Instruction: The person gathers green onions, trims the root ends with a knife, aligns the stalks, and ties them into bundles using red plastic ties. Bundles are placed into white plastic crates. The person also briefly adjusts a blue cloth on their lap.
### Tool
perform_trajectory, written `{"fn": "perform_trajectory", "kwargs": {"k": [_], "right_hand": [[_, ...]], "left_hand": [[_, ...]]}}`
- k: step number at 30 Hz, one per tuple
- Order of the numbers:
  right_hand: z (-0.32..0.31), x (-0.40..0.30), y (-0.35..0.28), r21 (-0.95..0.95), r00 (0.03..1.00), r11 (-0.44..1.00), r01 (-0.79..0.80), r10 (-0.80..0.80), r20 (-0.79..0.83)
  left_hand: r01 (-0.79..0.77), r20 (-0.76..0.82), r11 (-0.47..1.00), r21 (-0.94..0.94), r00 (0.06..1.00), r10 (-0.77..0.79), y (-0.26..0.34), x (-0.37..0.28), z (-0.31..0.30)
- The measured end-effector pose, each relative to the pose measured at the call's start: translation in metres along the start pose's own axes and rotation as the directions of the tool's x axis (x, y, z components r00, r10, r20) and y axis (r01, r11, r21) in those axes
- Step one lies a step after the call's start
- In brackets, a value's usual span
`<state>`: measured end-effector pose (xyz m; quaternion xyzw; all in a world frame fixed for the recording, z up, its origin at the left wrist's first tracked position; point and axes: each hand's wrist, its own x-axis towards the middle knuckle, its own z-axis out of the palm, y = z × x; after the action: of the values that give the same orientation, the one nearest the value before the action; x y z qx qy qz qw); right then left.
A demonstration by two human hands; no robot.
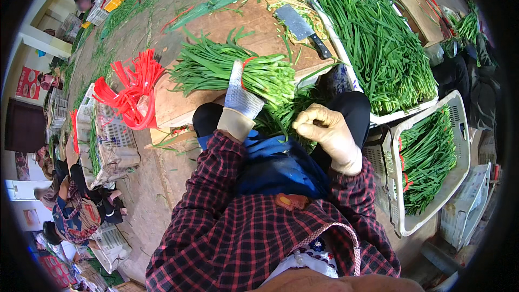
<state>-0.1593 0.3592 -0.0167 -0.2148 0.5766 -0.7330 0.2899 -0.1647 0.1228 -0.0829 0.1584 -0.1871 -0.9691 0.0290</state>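
My left hand (243, 101), in a white coated glove, grips a bunch of green garlic chives (215, 63) with the thumb laid over it beside a red band (245, 67). The bunch lies across a wooden board (239, 24), its pale cut stems to the right and leaves to the left. Over my right knee hovers my right hand (324, 129), in a cream rubber glove, apart from the bunch. Its fingers are curled towards the thumb, and nothing shows in them. Loose chives (279, 119) lie between my knees, below the hands.
A cleaver (302, 28) rests at the board's right rear. Red tie strips (138, 93) hang at its left corner. On the right stand a tray of loose chives (369, 44) and a plastic crate (429, 227) holding banded bunches. Another person (75, 215) sits at far left.
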Motion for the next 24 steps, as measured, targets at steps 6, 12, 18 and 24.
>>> {"fn": "perform_trajectory", "kwargs": {"k": [6, 12, 18, 24], "right_hand": [[-0.018, 0.031, 0.099, -0.948, 0.983, 0.311, -0.071, -0.14, -0.119], [0.014, 0.048, 0.017, -0.73, 0.717, 0.587, 0.351, -0.669, -0.194], [0.035, 0.074, -0.009, -0.943, 0.786, 0.27, 0.193, -0.618, -0.016], [0.031, 0.063, 0.003, -0.983, 0.761, 0.134, 0.127, -0.649, 0.01]], "left_hand": [[-0.025, -0.007, 0.997, 0.074, 1.0, 0.026, 0.012, -0.006, 0.022], [-0.074, 0.019, 0.99, 0.117, 0.997, 0.072, 0.021, -0.014, 0.015], [-0.026, -0.024, 0.994, 0.104, 0.999, 0.028, 0.01, -0.015, 0.007], [-0.033, -0.039, 0.997, 0.072, 0.999, 0.036, -0.001, -0.01, -0.009]]}}
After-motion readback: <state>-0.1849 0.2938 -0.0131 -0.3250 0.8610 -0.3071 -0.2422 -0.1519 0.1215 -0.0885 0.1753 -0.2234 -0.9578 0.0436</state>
